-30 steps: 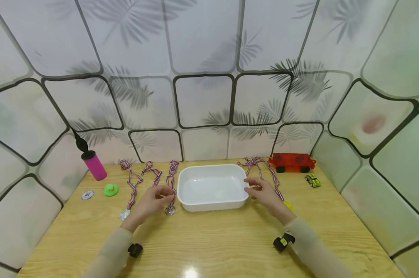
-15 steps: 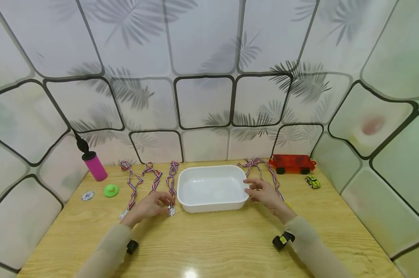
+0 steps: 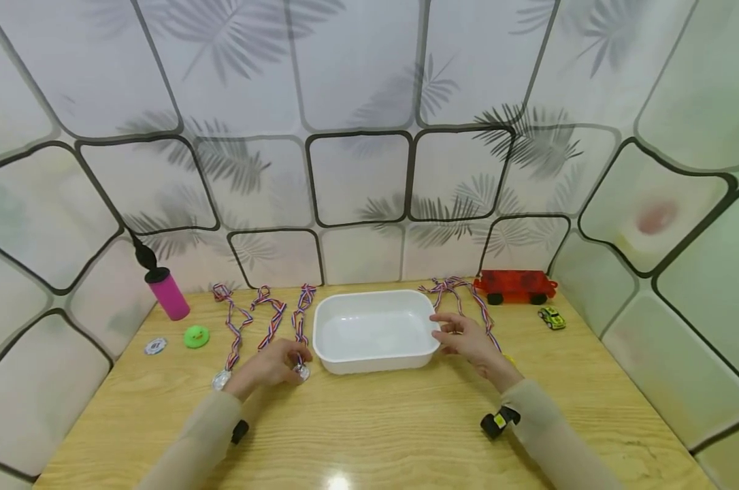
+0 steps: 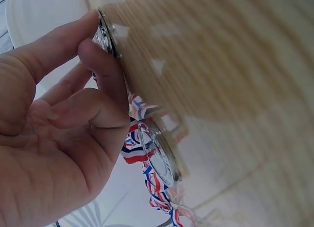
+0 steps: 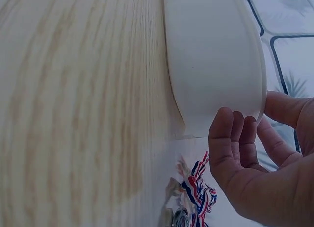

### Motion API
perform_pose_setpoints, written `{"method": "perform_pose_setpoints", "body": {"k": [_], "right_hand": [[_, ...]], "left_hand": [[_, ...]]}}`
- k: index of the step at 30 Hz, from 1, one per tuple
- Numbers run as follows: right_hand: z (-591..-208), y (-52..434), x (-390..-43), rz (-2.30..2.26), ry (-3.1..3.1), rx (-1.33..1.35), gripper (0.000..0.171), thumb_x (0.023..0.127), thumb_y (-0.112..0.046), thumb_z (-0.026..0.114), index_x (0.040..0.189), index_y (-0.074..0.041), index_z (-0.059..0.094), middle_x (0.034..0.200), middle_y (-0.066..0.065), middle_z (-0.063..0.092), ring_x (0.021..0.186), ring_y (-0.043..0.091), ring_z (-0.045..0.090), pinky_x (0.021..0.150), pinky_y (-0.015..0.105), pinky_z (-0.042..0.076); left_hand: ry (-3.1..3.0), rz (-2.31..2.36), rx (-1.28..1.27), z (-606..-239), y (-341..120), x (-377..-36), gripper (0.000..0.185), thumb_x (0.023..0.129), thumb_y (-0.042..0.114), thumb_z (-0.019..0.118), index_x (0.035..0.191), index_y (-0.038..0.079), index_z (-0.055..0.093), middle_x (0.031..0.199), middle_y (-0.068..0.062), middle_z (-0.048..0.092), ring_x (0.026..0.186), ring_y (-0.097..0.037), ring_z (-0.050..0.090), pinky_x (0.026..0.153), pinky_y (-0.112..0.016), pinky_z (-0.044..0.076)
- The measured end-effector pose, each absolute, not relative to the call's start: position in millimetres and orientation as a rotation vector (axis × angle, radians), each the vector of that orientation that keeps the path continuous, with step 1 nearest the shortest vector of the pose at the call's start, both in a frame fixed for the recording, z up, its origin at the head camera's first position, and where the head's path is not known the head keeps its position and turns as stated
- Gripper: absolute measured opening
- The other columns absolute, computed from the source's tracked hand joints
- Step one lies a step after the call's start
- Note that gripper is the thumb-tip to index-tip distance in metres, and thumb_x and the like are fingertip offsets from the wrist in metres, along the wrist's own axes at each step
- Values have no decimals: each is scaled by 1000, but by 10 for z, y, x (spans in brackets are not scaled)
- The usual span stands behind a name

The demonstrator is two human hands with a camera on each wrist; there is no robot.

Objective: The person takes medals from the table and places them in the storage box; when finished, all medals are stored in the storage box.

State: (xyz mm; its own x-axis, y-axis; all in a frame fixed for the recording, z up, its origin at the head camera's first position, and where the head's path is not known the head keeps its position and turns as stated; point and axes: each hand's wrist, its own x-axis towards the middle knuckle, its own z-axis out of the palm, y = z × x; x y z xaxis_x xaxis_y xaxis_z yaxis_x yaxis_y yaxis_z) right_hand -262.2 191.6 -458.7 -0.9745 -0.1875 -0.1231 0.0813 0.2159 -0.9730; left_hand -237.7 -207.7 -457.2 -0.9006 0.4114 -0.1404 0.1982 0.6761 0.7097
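Note:
My left hand (image 3: 271, 364) pinches a silver medal (image 3: 303, 372) at its edge between thumb and finger, low over the wooden table. In the left wrist view, that medal (image 4: 104, 38) is seen nearly edge-on. Its striped ribbon (image 3: 300, 323) stretches back along the table. Just right of it stands a white rectangular tray (image 3: 375, 364), with nothing inside. At the tray's right end, my right hand (image 3: 473, 347) holds the rim, its fingers against the outer wall in the right wrist view. Another silver medal (image 3: 221, 380) lies beside my left wrist.
A middle ribbon (image 3: 274, 323) runs behind my left hand. Farther left are a green duck (image 3: 196, 336), a round chip (image 3: 156, 346) and a pink pump (image 3: 169, 296). Ribbons (image 3: 446, 286), a red wagon (image 3: 516, 286) and a yellow-green toy car (image 3: 551, 318) lie to the right.
My left hand has come down from above the ribbon onto the silver medal, thumb and finger now at its edge. The right hand and the tray have stayed put.

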Motion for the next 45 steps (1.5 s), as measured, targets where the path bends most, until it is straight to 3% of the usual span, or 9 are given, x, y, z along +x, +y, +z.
{"method": "perform_pose_setpoints", "body": {"k": [8, 16, 21, 29, 35, 40, 45], "right_hand": [[-4567, 1923, -2632, -1822, 2266, -105, 45, 94, -9, 64, 136, 1, 52, 100, 8, 50, 81, 14, 58, 76, 36, 58], [-4559, 1919, -2633, -1808, 2261, -106, 45, 95, -10, 64, 136, 1, 51, 100, 9, 51, 80, 14, 58, 76, 36, 58], [-4537, 1920, -2628, -1806, 2267, -112, 45, 95, -10, 64, 136, 2, 51, 100, 8, 51, 81, 14, 58, 76, 36, 58], [-4535, 1915, -2627, -1815, 2260, -114, 44, 95, -9, 64, 136, 2, 51, 99, 8, 50, 81, 14, 58, 77, 38, 58], [-4559, 1894, -2641, -1836, 2254, -95, 44, 94, -8, 64, 135, 3, 51, 97, 8, 52, 78, 13, 60, 75, 36, 59], [-4564, 1896, -2638, -1833, 2241, -104, 45, 95, -11, 64, 136, 2, 50, 94, 6, 57, 76, 14, 62, 73, 33, 58], [-4579, 1917, -2615, -1847, 2207, -89, 47, 95, -11, 64, 137, 1, 49, 92, 5, 61, 76, 13, 63, 72, 31, 57]], "left_hand": [[2590, 1053, 569, -4567, -2115, -2354, 23, 75, -2, 76, 96, 5, 72, 84, -5, 63, 77, -16, 52, 68, -27, 44], [2618, 1050, 665, -4557, -2194, -2379, 20, 87, 3, 68, 107, 4, 71, 87, -3, 63, 77, -13, 52, 64, -23, 44], [2519, 1213, 614, -4487, -2224, -2401, 27, 91, 1, 63, 118, -2, 64, 83, -10, 61, 70, -18, 60, 57, -27, 49], [2462, 1440, 441, -4361, -2221, -2433, 32, 94, 5, 62, 124, -3, 57, 95, -17, 65, 77, -27, 68, 53, -28, 48], [2581, 1516, 324, -4292, -2228, -2469, 33, 94, 10, 64, 127, 4, 61, 87, -14, 69, 76, -37, 64, 54, -34, 51], [2638, 1674, 324, -4260, -2220, -2505, 35, 94, 10, 65, 128, 4, 62, 91, -18, 69, 74, -24, 68, 62, -38, 56], [2610, 1804, 221, -4160, -2161, -2516, 41, 92, 12, 68, 131, 5, 60, 109, -18, 66, 75, -10, 66, 66, -31, 56]]}}
